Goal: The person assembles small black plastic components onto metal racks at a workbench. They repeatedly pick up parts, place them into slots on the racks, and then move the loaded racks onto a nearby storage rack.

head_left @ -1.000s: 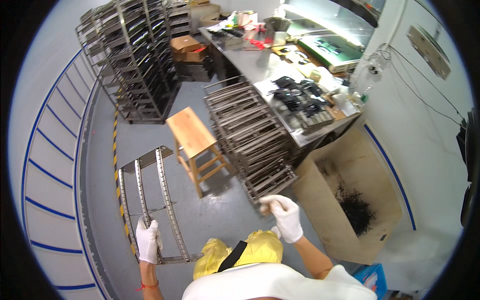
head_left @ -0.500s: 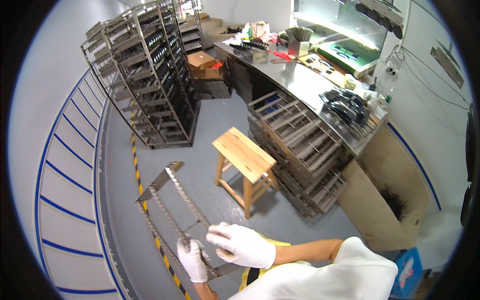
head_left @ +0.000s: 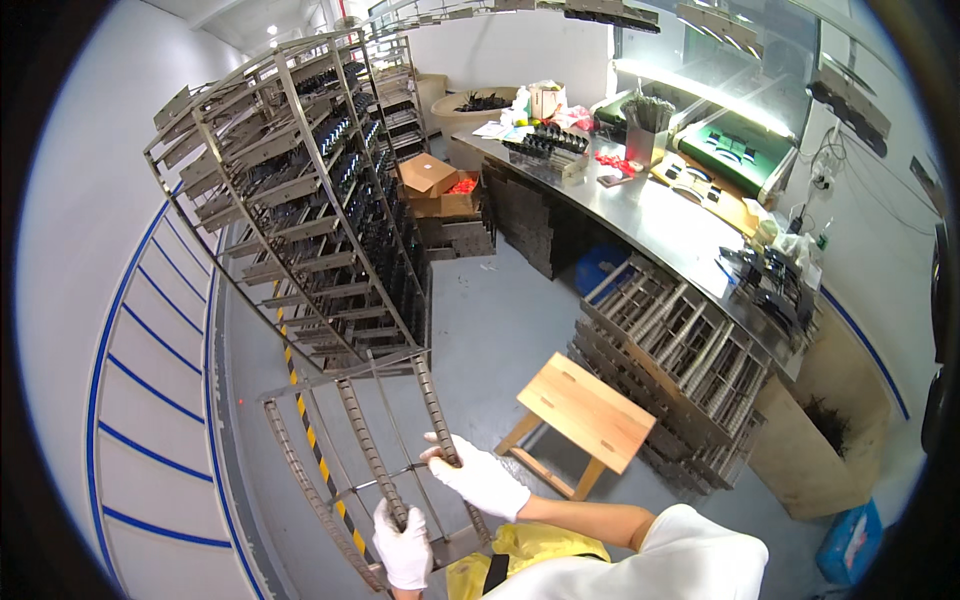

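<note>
A metal rack frame [head_left: 366, 436] with several slotted bars, joined by thin cross rods and a flat end piece, is held tilted in front of me above the floor. My left hand [head_left: 403, 548], in a white glove, is closed round the lower part of the middle bar. In a matching glove, my right hand [head_left: 482, 482] wraps round the right-hand bar, higher up. Parts of both hands' fingers are hidden behind the bars. No parts are visible in the frame.
A tall shelf rack [head_left: 300, 200] loaded with black parts stands ahead left. Right of me are a wooden stool [head_left: 585, 408], stacked metal racks [head_left: 672, 335] and a steel workbench [head_left: 690, 245]. A cardboard box [head_left: 432, 180] holds orange-red items. Blue-striped railing lines [head_left: 125, 400] run along the left.
The view has turned left, so stool and bench sit farther right. The rack frame has swung round to face the shelf rack more squarely. Both hands stay on it.
</note>
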Demonstrator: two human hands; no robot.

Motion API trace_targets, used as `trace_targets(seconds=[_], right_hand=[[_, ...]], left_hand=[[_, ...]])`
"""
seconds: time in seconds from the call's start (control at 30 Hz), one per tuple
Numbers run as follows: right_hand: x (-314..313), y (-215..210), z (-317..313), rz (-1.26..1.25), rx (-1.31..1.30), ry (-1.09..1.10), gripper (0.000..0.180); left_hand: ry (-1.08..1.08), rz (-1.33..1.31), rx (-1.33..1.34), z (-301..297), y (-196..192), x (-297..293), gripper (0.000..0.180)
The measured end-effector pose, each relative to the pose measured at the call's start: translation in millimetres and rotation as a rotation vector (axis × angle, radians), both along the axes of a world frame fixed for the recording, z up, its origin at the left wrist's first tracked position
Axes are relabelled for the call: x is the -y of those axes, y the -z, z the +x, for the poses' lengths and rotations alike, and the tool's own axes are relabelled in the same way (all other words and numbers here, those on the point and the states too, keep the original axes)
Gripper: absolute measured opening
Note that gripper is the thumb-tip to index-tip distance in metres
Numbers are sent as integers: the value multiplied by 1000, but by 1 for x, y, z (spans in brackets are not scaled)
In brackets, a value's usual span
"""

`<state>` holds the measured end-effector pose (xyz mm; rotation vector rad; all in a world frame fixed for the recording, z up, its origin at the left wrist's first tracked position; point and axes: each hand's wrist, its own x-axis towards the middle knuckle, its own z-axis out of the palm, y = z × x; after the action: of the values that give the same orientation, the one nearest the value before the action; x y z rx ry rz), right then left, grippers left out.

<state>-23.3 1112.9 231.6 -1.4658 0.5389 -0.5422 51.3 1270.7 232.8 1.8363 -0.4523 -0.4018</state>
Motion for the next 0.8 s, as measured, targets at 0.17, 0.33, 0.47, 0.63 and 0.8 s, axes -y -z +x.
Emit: trace_targets(seconds=[0.17, 0.33, 0.47, 0.63, 0.8], right_hand=[[74, -22, 61, 384, -42, 222, 23], [174, 10, 123, -485, -255, 493, 11], [269, 20, 162, -115, -144, 750, 23], [349, -36, 163, -490, -424, 850, 24], [390, -63, 134, -448, -638, 840, 33]], left_hand=[[194, -37, 22, 81, 31, 89, 36], [469, -1, 578, 191, 25, 196, 30], [347, -139, 866, 300, 5, 274, 55], [622, -21, 958, 363, -31, 444, 87], [1163, -122, 681, 356, -12, 577, 70]])
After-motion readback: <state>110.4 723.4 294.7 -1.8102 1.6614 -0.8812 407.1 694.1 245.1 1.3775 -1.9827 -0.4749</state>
